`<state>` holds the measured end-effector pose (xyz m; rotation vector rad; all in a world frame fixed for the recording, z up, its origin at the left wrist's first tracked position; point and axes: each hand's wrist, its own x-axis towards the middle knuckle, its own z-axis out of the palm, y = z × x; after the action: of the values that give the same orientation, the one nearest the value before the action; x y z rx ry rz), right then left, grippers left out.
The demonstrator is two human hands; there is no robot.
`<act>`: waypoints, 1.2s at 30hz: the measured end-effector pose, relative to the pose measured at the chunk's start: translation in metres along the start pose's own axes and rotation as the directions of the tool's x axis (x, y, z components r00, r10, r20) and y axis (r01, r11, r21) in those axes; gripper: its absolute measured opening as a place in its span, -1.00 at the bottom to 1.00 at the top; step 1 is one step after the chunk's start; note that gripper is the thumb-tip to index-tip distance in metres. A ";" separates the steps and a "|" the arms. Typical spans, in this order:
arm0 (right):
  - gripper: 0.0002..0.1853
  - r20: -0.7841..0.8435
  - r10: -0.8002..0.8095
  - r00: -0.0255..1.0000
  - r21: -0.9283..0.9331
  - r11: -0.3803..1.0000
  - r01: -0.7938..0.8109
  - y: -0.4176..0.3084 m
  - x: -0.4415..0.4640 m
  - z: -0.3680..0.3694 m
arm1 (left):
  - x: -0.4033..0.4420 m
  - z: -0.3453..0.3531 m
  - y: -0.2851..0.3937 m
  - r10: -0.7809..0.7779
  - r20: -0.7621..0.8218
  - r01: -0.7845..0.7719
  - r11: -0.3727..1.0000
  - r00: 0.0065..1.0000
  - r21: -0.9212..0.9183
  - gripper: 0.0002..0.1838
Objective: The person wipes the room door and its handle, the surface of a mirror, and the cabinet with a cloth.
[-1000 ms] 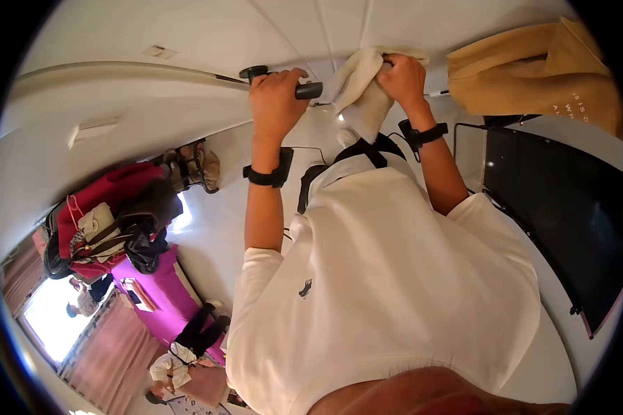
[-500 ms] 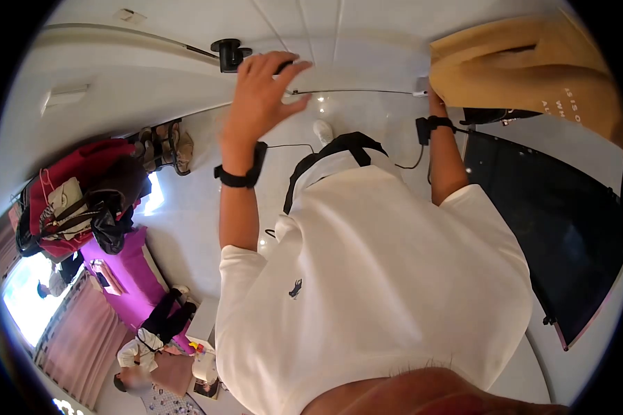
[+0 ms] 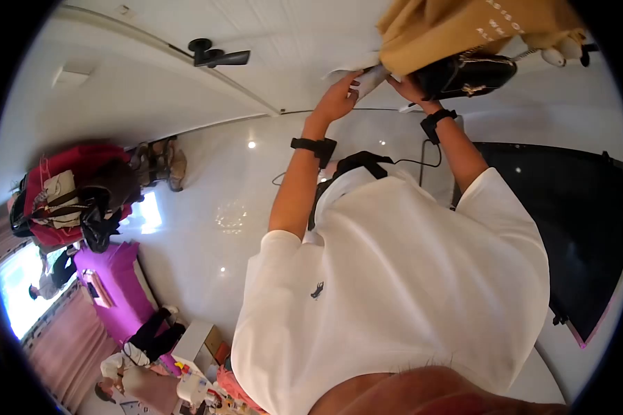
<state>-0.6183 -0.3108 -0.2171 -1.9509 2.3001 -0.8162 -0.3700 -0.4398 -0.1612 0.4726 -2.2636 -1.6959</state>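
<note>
Past our white shirt (image 3: 394, 270), at upper centre, our left hand (image 3: 336, 102) rested bent fingers on a pale cloth (image 3: 372, 83); we couldn't tell whether they gripped. Our right hand (image 3: 410, 91) was near it, fingers partly hidden beside a tan bag (image 3: 450, 34), their hold unclear. Farther, at lower left, lay purple fabric (image 3: 114, 270).

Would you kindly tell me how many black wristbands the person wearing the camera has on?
2: one black wristband at the wrist of the left hand, another black wristband at the wrist of the right hand. Both show clearly.
</note>
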 end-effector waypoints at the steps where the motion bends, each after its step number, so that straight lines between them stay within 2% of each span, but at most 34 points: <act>1: -0.43 0.003 -0.001 1.000 -0.023 1.000 0.001 0.028 -0.018 -0.005 | 0.003 0.015 0.006 0.016 0.000 -0.016 1.000 1.000 -0.016 -0.38; 3: -0.43 -0.017 -0.133 0.991 -0.385 0.916 0.116 0.074 -0.049 -0.026 | 0.011 0.051 0.016 0.023 -0.042 -0.026 0.997 0.999 -0.070 -0.43; 4: -0.44 -0.058 0.052 0.997 -0.172 0.983 -0.061 0.092 -0.064 -0.032 | 0.009 0.068 0.021 0.025 -0.051 -0.030 0.995 0.998 -0.095 -0.43; 5: -0.46 0.022 0.053 0.998 -0.333 0.942 -0.043 0.123 -0.079 -0.036 | 0.005 0.081 0.021 0.021 -0.071 -0.029 0.992 0.997 -0.120 -0.46; 7: -0.49 0.145 0.285 0.947 -0.329 0.917 -0.226 0.137 -0.083 -0.066 | -0.003 0.100 0.025 0.018 -0.080 -0.029 0.990 0.997 -0.135 -0.49; 8: -0.49 0.139 0.292 0.946 -0.324 0.916 -0.236 0.146 -0.091 -0.072 | -0.007 0.107 0.027 -0.074 -0.021 0.071 0.991 0.997 -0.109 -0.52; 9: -0.49 0.093 0.349 0.932 -0.222 0.920 -0.323 0.156 -0.097 -0.079 | -0.009 0.112 0.031 -0.161 0.036 0.164 0.984 0.986 -0.070 -0.54; 10: -0.49 0.051 0.404 0.914 -0.114 0.911 -0.396 0.167 -0.100 -0.083 | -0.010 0.116 0.033 -0.153 0.040 0.156 0.986 0.987 -0.055 -0.54; 12: -0.50 0.006 0.371 0.929 -0.049 0.928 -0.370 0.162 -0.100 -0.091 | -0.008 0.126 0.032 -0.113 0.092 0.118 0.992 0.989 -0.049 -0.51; 14: -0.50 -0.035 0.336 0.941 0.008 0.942 -0.335 0.162 -0.092 -0.095 | -0.001 0.139 0.032 -0.065 0.073 0.069 0.997 0.995 -0.045 -0.50; 15: -0.53 0.039 0.303 0.952 0.062 0.950 -0.305 0.165 -0.089 -0.095 | 0.005 0.149 0.028 -0.026 0.060 0.029 0.998 0.998 -0.052 -0.48; 16: -0.55 0.110 0.267 0.957 0.115 0.953 -0.279 0.169 -0.088 -0.095 | 0.013 0.159 0.024 -0.063 0.115 0.069 0.996 0.991 -0.051 -0.38; 17: -0.58 0.181 0.227 0.957 0.169 0.951 -0.258 0.172 -0.088 -0.096 | 0.023 0.169 0.029 -0.054 0.125 0.061 0.997 0.991 -0.047 -0.38; 18: -0.58 0.174 0.234 0.957 0.166 0.951 -0.262 0.166 -0.084 -0.108 | 0.034 0.182 0.038 -0.151 0.248 0.128 0.986 0.957 0.104 -0.39; 19: -0.62 0.238 0.263 0.935 0.097 0.952 -0.292 0.152 -0.073 -0.132 | 0.047 0.194 0.044 -0.259 0.346 0.171 0.949 0.902 0.263 -0.41; 20: -0.63 0.259 0.284 0.923 0.064 0.949 -0.309 0.150 -0.067 -0.150 | 0.061 0.209 0.040 -0.247 0.432 0.069 0.919 0.867 0.387 -0.43; 21: -0.65 0.280 0.304 0.910 0.030 0.945 -0.325 0.152 -0.062 -0.166 | 0.074 0.221 0.060 -0.244 0.440 0.057 0.917 0.864 0.395 -0.43; 23: -0.67 0.262 0.339 0.904 0.156 0.909 -0.386 0.160 -0.051 -0.197 | 0.104 0.243 0.103 -0.144 0.451 -0.093 0.881 0.881 0.464 -0.43; 24: -0.67 0.246 0.338 0.909 0.154 0.912 -0.381 0.157 -0.047 -0.219 | 0.117 0.254 0.115 -0.019 0.358 -0.154 0.880 0.934 0.450 -0.43; 25: -0.68 0.085 0.352 0.932 0.211 0.908 -0.362 0.144 -0.049 -0.247 | 0.131 0.265 0.128 0.109 0.257 -0.216 0.872 0.960 0.439 -0.44; 26: -0.68 -0.071 0.366 0.928 0.266 0.903 -0.336 0.130 -0.050 -0.274 | 0.145 0.270 0.152 0.171 0.164 -0.219 0.911 0.972 0.350 -0.46; 27: -0.68 -0.077 0.367 0.927 0.267 0.903 -0.336 0.117 -0.048 -0.301 | 0.154 0.275 0.175 0.174 0.168 -0.224 0.908 0.970 0.353 -0.46; 29: -0.70 -0.232 0.475 0.849 0.332 0.859 -0.390 0.094 -0.040 -0.350 | 0.168 0.283 0.214 0.395 -0.035 -0.373 0.891 0.918 0.260 -0.47; 30: -0.70 -0.238 0.474 0.848 0.332 0.860 -0.388 0.091 -0.035 -0.367 | 0.173 0.288 0.231 0.401 -0.032 -0.379 0.887 0.916 0.262 -0.47; 32: -0.66 -0.418 0.479 0.772 0.413 0.857 -0.308 0.090 -0.026 -0.389 | 0.180 0.294 0.254 0.363 -0.071 -0.358 0.931 0.929 0.077 -0.44; 33: -0.66 -0.425 0.468 0.775 0.411 0.862 -0.295 0.103 -0.025 -0.388 | 0.185 0.296 0.255 0.372 -0.078 -0.365 0.927 0.925 0.085 -0.44; 35: -0.57 -0.272 0.548 0.791 0.375 0.817 -0.437 0.135 -0.024 -0.375 | 0.198 0.297 0.251 0.145 -0.051 -0.138 0.983 0.988 0.119 -0.38; 36: -0.57 -0.281 0.535 0.797 0.375 0.826 -0.422 0.141 -0.025 -0.367 | 0.202 0.295 0.249 0.040 -0.050 -0.031 0.985 0.998 0.173 -0.35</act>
<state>-0.8658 -0.1391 0.0368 -1.0670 2.5070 -1.4527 -0.6971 -0.2015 0.0012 0.5051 -2.3760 -1.4606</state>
